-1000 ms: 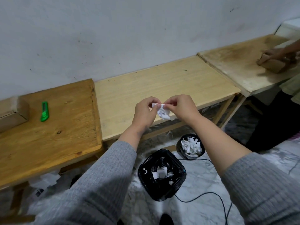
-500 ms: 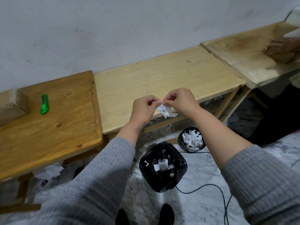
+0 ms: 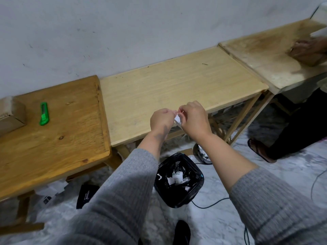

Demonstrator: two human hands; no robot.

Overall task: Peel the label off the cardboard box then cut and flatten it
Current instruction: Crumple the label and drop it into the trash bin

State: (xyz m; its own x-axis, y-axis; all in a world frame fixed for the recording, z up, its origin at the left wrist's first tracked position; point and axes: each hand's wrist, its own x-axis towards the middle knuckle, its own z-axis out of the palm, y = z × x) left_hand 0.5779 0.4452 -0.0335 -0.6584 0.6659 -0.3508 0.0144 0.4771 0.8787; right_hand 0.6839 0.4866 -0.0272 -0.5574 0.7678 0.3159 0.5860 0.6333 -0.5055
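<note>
A small crumpled white label scrap (image 3: 177, 119) is pinched between my left hand (image 3: 161, 119) and my right hand (image 3: 192, 118), held over the front edge of the pale middle table (image 3: 177, 85). Most of the scrap is hidden by my fingers. The cardboard box (image 3: 10, 114) sits at the far left edge of the darker left table (image 3: 62, 138). A green utility knife (image 3: 43, 113) lies beside it, to its right. Both are well away from my hands.
A black-lined bin (image 3: 178, 179) with paper scraps stands on the floor under my hands, a smaller round bin (image 3: 201, 154) behind it. Cables cross the marble floor. At the right table (image 3: 265, 55) another person's hand (image 3: 307, 45) rests on a box; their sandalled foot (image 3: 260, 150) is nearby.
My hands have drawn closer together and the label scrap is crumpled smaller, now mostly hidden. The view has tilted down a little.
</note>
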